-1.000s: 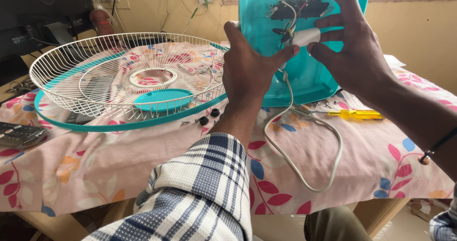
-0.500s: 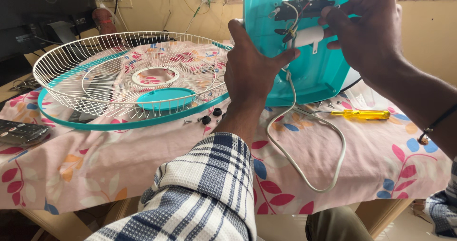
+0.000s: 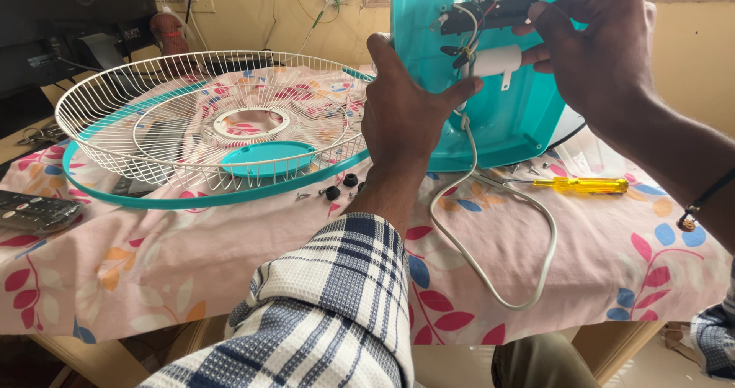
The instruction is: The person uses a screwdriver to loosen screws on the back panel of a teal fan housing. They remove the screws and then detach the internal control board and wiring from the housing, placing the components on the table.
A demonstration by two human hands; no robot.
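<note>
Over the far right part of the cloth-covered table (image 3: 230, 273), a teal plastic fan housing (image 3: 498, 120) is held upright, open inner side toward the camera, bottom edge resting on the pink floral cloth. Left hand (image 3: 406, 120) clamps the housing's left edge, thumb hooked inside, likely to steady it. Right hand (image 3: 605, 58) has fingers closed around the small white cylindrical capacitor (image 3: 490, 60) and touches the black switch strip (image 3: 490, 11) near the top. Capacitor's long axis runs left-right; housing's long axis stands vertical, tilted slightly away. White power cord (image 3: 528, 227) drops from the housing and loops over the cloth toward the near edge. Yellow-handled screwdriver (image 3: 578, 184) lies just right of the housing, axis left-right, tip pointing left. White wire fan guard with teal rim (image 3: 207, 127) sits flat on the left side, well apart from both hands. Small black knobs and screws (image 3: 341, 187) lie between guard and housing. Dark remote (image 3: 34, 210) at far left edge.
</note>
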